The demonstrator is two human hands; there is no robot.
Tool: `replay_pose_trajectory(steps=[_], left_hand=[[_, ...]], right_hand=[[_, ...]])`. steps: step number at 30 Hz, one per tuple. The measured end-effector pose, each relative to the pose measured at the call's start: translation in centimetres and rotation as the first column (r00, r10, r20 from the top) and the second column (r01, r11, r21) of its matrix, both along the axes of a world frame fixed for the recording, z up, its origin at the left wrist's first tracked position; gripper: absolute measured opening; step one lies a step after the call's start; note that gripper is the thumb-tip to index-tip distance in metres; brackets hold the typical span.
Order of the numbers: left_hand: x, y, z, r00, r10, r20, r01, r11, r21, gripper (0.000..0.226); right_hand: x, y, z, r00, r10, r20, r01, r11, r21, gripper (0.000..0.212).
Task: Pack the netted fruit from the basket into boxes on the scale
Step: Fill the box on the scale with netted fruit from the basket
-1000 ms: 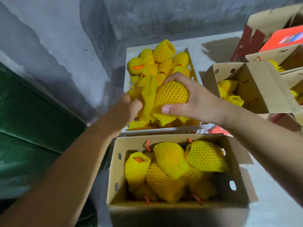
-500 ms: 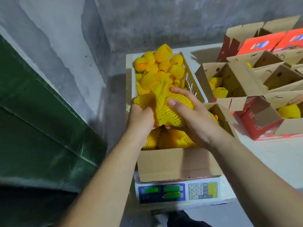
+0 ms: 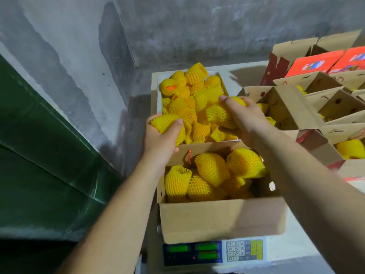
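A white basket at the back is heaped with fruit in yellow foam nets. In front of it an open cardboard box sits on a digital scale and holds several netted fruit. My left hand grips one netted fruit at the basket's near left corner. Over the basket's near right side, my right hand is closed around another netted fruit. Both hands are just beyond the box's far wall.
Several open cardboard boxes, some with netted fruit inside, crowd the white table to the right. Red printed boxes stand at the back right. A grey concrete wall and a green panel close off the left.
The hands, held together on one netted fruit over the box, have parted; each now holds its own netted fruit over the basket's near end. The view has tilted.
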State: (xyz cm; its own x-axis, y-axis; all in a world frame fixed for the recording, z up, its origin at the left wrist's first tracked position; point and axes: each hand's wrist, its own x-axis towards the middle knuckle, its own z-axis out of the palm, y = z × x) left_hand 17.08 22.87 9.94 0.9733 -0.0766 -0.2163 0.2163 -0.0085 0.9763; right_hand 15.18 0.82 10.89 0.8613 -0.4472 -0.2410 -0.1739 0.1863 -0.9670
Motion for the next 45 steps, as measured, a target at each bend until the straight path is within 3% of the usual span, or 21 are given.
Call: replay_pose_trajectory(steps=[4,6,8,11,16,22,26,30,33,35,36,38,39,40,43,45], left_hand=[[1.3,-0.6,-0.9,1.0,-0.015,0.025,0.014,0.999,0.03,0.055],[1.7,-0.4,-1.5,0.999,-0.011,0.031,0.01,0.999,0.052,0.054],[1.8,-0.1,-1.9,0.999,-0.018,0.037,0.016,0.999,0.044,0.051],[1.3,0.1,-2.0,0.997,-0.039,0.059,0.037,0.999,0.025,0.045],[-0.7,0.1,-1.5,0.997,-0.013,0.073,0.012,1.0,0.01,0.058],[-4.4,1.3,-1.0,0.997,-0.039,0.069,0.043,0.998,-0.049,0.067],[-7.4,2.3,-1.5,0.994,-0.102,-0.042,0.096,0.989,-0.115,0.069],[-9.6,3.3,-1.7,0.986,-0.139,-0.088,0.123,0.978,-0.17,0.074],[-10.4,4.1,-1.0,0.986,-0.168,-0.005,0.168,0.984,-0.058,0.067],[-10.1,4.6,-0.1,0.966,-0.22,0.135,0.205,0.972,0.115,0.07],[-9.8,4.8,0.4,0.937,-0.295,0.186,0.241,0.934,0.265,0.078],[-9.1,5.2,1.4,0.881,-0.444,0.163,0.252,0.732,0.634,0.087],[-9.0,5.5,1.9,0.876,-0.461,0.14,0.224,0.648,0.728,0.083],[-9.2,5.8,2.3,0.88,-0.453,0.145,0.205,0.636,0.744,0.078],[-11.2,7.0,2.3,0.846,-0.465,0.262,0.207,0.738,0.642,0.05],[-12.9,7.4,1.9,0.816,-0.52,0.252,0.333,0.779,0.531,0.041]], right_hand=[[4.7,-3.2,-1.4,0.987,0.029,-0.156,-0.061,0.977,-0.206,0.067],[5.6,-4.3,-2.2,0.988,0.033,-0.15,-0.065,0.975,-0.215,0.057],[5.9,-4.9,-2.8,0.992,0.038,-0.124,-0.057,0.987,-0.153,0.039],[5.5,-5.0,-2.8,0.992,0.057,-0.111,-0.07,0.99,-0.121,0.031],[2.8,-3.9,-1.3,0.994,0.102,-0.037,-0.1,0.993,0.065,0.053],[-3.9,0.4,-0.3,0.993,0.098,0.069,-0.117,0.915,0.385,0.035],[-9.2,4.5,-0.4,0.959,0.249,0.135,-0.277,0.921,0.275,0.054],[-12.4,7.2,-0.8,0.963,0.247,0.104,-0.261,0.954,0.149,0.069],[-14.1,8.1,-0.5,0.97,0.203,0.136,-0.22,0.967,0.125,0.066],[-15.2,8.5,-0.1,0.97,0.14,0.197,-0.162,0.982,0.1,0.058],[-15.7,8.7,0.0,0.971,0.095,0.217,-0.117,0.989,0.09,0.056],[-16.8,8.8,0.2,0.977,-0.013,0.212,-0.002,0.997,0.072,0.058],[-17.4,8.8,0.4,0.978,-0.058,0.199,0.046,0.997,0.065,0.059],[-18.0,8.9,0.5,0.978,-0.084,0.19,0.075,0.996,0.058,0.06],[-19.7,9.5,0.8,0.978,-0.075,0.196,0.076,0.997,0.005,0.054],[-20.6,10.5,0.7,0.977,-0.035,0.209,0.044,0.998,-0.041,0.049]])
